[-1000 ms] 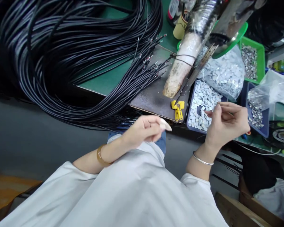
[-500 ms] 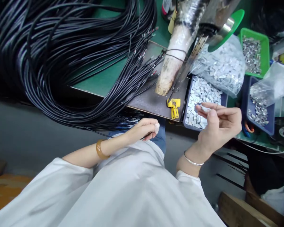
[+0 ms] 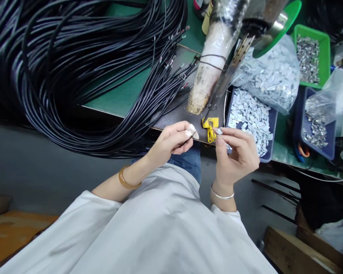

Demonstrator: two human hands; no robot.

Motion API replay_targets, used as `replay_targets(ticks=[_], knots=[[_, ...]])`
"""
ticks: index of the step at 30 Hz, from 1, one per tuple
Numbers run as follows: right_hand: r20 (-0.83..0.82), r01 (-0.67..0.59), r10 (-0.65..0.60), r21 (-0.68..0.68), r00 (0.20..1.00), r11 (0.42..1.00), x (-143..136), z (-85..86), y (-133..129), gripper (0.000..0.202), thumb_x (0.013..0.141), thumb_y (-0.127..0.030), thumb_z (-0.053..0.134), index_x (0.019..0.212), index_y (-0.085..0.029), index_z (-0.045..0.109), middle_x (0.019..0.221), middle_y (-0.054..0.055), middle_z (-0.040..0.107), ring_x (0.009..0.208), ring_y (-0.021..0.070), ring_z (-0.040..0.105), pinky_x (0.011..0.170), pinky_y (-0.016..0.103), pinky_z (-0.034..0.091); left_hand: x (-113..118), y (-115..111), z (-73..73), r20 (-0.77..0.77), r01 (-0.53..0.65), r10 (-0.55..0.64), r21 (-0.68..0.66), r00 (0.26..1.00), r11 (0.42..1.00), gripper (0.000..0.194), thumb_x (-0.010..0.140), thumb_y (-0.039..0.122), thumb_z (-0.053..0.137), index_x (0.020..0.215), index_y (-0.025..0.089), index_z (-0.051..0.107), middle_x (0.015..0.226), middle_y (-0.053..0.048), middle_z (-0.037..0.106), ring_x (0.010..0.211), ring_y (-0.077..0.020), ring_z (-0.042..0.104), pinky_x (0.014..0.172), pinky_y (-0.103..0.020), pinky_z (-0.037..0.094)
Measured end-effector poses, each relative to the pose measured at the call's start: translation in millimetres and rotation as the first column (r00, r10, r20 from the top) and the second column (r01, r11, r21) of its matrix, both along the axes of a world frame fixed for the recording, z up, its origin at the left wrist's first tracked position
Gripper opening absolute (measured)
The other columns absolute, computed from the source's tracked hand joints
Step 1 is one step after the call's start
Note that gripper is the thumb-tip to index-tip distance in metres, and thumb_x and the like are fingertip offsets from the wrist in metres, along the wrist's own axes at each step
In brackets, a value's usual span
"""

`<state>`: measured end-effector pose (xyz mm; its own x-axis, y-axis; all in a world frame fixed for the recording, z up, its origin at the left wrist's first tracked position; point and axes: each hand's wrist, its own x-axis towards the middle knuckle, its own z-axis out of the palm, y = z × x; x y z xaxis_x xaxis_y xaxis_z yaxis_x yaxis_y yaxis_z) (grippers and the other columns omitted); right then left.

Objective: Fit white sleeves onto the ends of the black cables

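My left hand (image 3: 171, 140) is closed in a pinch on a thin black cable (image 3: 186, 141), just in front of the bench edge. White wrapping covers a fingertip of that hand. My right hand (image 3: 238, 152) pinches a small pale flat piece (image 3: 218, 131) between thumb and fingers. It is near a yellow tool (image 3: 210, 125) fixed at the bench edge, and I cannot tell whether the two touch. Behind my right hand, a dark blue tray (image 3: 271, 146) holds many similar small pale pieces (image 3: 251, 118).
A large bundle of black cables (image 3: 103, 68) lies across the bench's left. A wrapped pole-like part (image 3: 210, 64) slants down over the middle. To the right are a clear bag of pale pieces (image 3: 271, 76), a green bin (image 3: 326, 57) and another blue bin (image 3: 328, 152) of metal parts.
My right hand has moved left from over the tray, bringing the pale piece near the yellow tool. My left hand has risen towards the bench edge with the cable.
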<state>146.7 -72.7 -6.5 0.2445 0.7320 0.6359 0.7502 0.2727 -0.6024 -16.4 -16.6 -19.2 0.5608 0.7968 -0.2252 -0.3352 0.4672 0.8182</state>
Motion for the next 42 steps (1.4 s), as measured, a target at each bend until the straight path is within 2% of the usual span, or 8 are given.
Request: replay_targets(ticks=[5,10,16,22,26,30,34,42], knots=[[-0.21,-0.169,0.139,-0.132,0.968,0.977,-5,-3.4,4,0.008,0.088,-0.02,0.071,0.091,-0.027,0.074,0.095,0.001,0.074,0.089,0.0162,0.072,0.076,0.034,0.063,3,2,4.9,-0.105,-0.047,0.062,0.145,0.993,0.988,0.024,0.076,0.031,0.077,0.071,0.015,0.06,0.056,0.003,0.056,0.045,-0.0044,0.042,0.042,-0.018,0.031],[-0.298,-0.217,0.151,-0.205,0.943,0.954,-5,-5.3,7,0.005,0.089,-0.023,0.069,0.09,-0.025,0.073,0.096,0.002,0.073,0.089,0.0155,0.071,0.074,0.032,0.063,7,1,6.8,-0.156,-0.071,0.117,0.271,0.981,0.96,0.021,0.077,0.032,0.079,0.075,0.013,0.069,0.064,0.0,0.063,0.057,-0.0077,0.055,0.055,-0.019,0.046],[-0.319,-0.245,0.17,-0.213,0.932,0.946,-3,-7.6,7,0.004,0.089,-0.025,0.068,0.09,-0.024,0.072,0.097,0.003,0.073,0.089,0.0157,0.072,0.075,0.032,0.064,8,0,4.8,-0.164,-0.09,0.157,0.355,0.974,0.93,0.017,0.08,0.03,0.075,0.075,0.014,0.072,0.068,-0.001,0.066,0.059,-0.0081,0.055,0.056,-0.019,0.046],[-0.386,-0.303,0.2,-0.226,0.901,0.926,2,-5.4,6,0.004,0.089,-0.022,0.067,0.089,-0.024,0.071,0.101,0.002,0.072,0.093,0.0159,0.073,0.082,0.034,0.064,6,-1,4.2,-0.164,-0.013,0.09,0.421,0.982,0.907,0.017,0.086,0.026,0.069,0.075,0.013,0.068,0.061,0.002,0.058,0.053,-0.0063,0.049,0.051,-0.019,0.041],[-0.327,-0.265,0.191,-0.198,0.925,0.944,-3,-6.0,4,0.006,0.089,-0.02,0.067,0.085,-0.023,0.069,0.1,0.002,0.072,0.092,0.0163,0.074,0.081,0.035,0.064,6,-7,1.8,-0.208,0.007,0.079,0.385,0.975,0.923,0.022,0.091,0.03,0.065,0.076,0.015,0.062,0.061,0.002,0.057,0.053,-0.0063,0.05,0.051,-0.018,0.04],[-0.053,-0.108,0.105,-0.066,0.993,0.992,-11,-10.4,-1,0.012,0.087,-0.016,0.068,0.092,-0.026,0.07,0.103,0.002,0.075,0.095,0.0174,0.073,0.085,0.037,0.064,6,-9,2.6,-0.139,-0.043,0.083,0.272,0.987,0.961,0.028,0.089,0.039,0.07,0.077,0.015,0.061,0.056,0.003,0.059,0.044,-0.0047,0.045,0.044,-0.018,0.035],[0.01,-0.042,0.042,0.043,0.999,0.998,-10,-10.7,-2,0.019,0.09,-0.013,0.065,0.1,-0.027,0.07,0.102,0.002,0.076,0.095,0.0185,0.073,0.085,0.039,0.063,7,-4,3.8,-0.074,-0.138,0.153,0.185,0.985,0.973,0.018,0.081,0.029,0.077,0.083,0.013,0.069,0.052,0.005,0.058,0.042,-0.0045,0.045,0.042,-0.017,0.035],[0.0,-0.141,0.142,0.147,0.99,0.979,-13,-12.3,0,0.016,0.089,-0.012,0.067,0.1,-0.023,0.066,0.101,0.002,0.077,0.091,0.0174,0.075,0.078,0.033,0.064,10,1,1.3,-0.058,-0.177,0.189,0.176,0.98,0.968,0.012,0.073,0.021,0.08,0.072,0.012,0.072,0.058,0.003,0.062,0.05,-0.0039,0.05,0.049,-0.015,0.04]])
